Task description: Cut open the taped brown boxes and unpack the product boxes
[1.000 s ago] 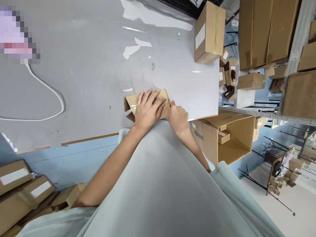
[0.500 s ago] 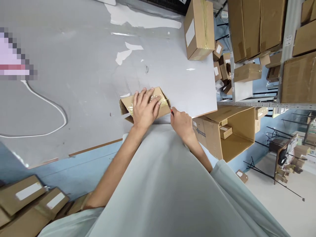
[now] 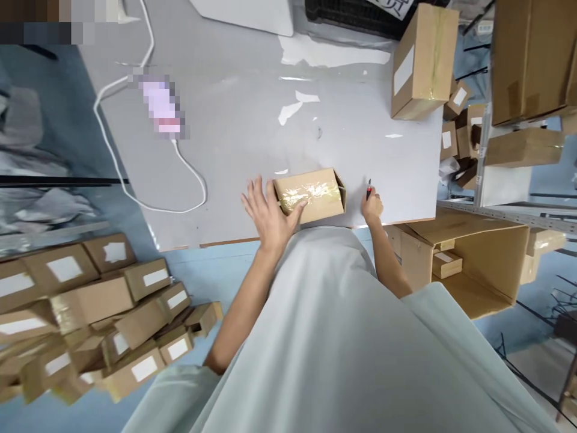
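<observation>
A small cardboard box (image 3: 318,201) with shiny tape over its top lies near the front edge of the grey table (image 3: 243,138). At its left end is my left hand (image 3: 273,216), open with the fingers spread and the thumb over the tape. To the right of the box, and apart from it, my right hand (image 3: 372,207) is closed around a red-and-black box cutter (image 3: 369,190). The cutter's thin metal tip points away from me. A dark gap shows at the box's right end; its inside is hidden.
A taller taped carton (image 3: 424,66) stands at the back right. Below the table's right edge sits a large open carton (image 3: 478,258) with small boxes inside. Labelled boxes (image 3: 103,294) are piled at lower left. A white cable (image 3: 201,180) curves across the table's left side.
My right hand has drawn the box cutter away from the box's right end. The left hand has slid off the top toward the left end, fingers spreading. My view has swung left.
</observation>
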Tool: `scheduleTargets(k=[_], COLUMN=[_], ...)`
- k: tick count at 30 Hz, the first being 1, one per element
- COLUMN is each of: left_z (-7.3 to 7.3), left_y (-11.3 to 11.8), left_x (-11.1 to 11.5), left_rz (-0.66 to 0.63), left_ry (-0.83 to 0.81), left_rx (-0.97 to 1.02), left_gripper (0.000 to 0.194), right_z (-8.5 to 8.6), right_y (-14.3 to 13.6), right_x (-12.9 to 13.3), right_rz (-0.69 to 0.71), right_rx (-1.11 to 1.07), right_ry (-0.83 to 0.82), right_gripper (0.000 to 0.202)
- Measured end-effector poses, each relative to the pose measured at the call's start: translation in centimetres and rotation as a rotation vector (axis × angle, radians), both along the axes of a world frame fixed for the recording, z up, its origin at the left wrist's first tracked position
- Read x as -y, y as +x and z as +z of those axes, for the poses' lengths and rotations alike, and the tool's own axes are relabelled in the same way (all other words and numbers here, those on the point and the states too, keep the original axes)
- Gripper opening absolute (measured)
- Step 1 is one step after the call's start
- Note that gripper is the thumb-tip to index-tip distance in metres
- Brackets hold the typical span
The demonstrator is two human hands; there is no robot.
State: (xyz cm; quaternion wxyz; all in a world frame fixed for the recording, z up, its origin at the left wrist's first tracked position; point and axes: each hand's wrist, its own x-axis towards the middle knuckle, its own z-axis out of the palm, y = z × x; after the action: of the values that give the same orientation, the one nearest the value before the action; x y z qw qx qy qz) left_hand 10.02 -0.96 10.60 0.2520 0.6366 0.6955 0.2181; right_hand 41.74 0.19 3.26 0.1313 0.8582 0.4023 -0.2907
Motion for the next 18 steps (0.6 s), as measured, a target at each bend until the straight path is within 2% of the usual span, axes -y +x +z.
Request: scheduleTargets(k=[2, 4, 8, 11, 15, 16, 18], left_z=[-0.5, -1.2, -2.4, -3.4, -5.1, -5.5, -6.3], left_y=[-1.1, -1.9, -3.8, -6.3, -10.4, -11.3, -12.6], left_x=[1.5, 2.4, 2.8, 2.4, 1.8, 1.7, 1.3], left_rz=[0.133, 0.243, 0.345, 0.383, 0.463, 0.486, 0.513], left_ry=[-0.038, -0.081, -0.084, -0.065, -0.082, -0.083, -0.093], left_rx=[0.060, 0.172, 0.320, 0.344, 0.379, 0.393, 0.440], left_gripper=[0.107, 0.099, 0.078, 0.074, 0.072, 0.072, 0.072], right_z=[-0.7, -0.8, -0.7, -0.5, 0.5, 1.0, 2.1], right_y=[0.7, 1.2, 0.6, -2.1, -6.8, -7.8, -9.1], right_x=[0.8, 1.2, 0.4, -0.8, -1.6, -1.6, -1.4], right_rz=[0.007, 0.022, 0.078, 0.001, -0.276, -0.314, -0.342], right_rx=[-0.017, -0.029, -0.072, -0.368, -0.981, -1.068, -1.112], right_ry=[0.011, 0.044, 0.198, 0.237, 0.123, 0.118, 0.150], right_gripper=[0.064, 0.066, 0.063, 0.055, 0.057, 0.057, 0.054])
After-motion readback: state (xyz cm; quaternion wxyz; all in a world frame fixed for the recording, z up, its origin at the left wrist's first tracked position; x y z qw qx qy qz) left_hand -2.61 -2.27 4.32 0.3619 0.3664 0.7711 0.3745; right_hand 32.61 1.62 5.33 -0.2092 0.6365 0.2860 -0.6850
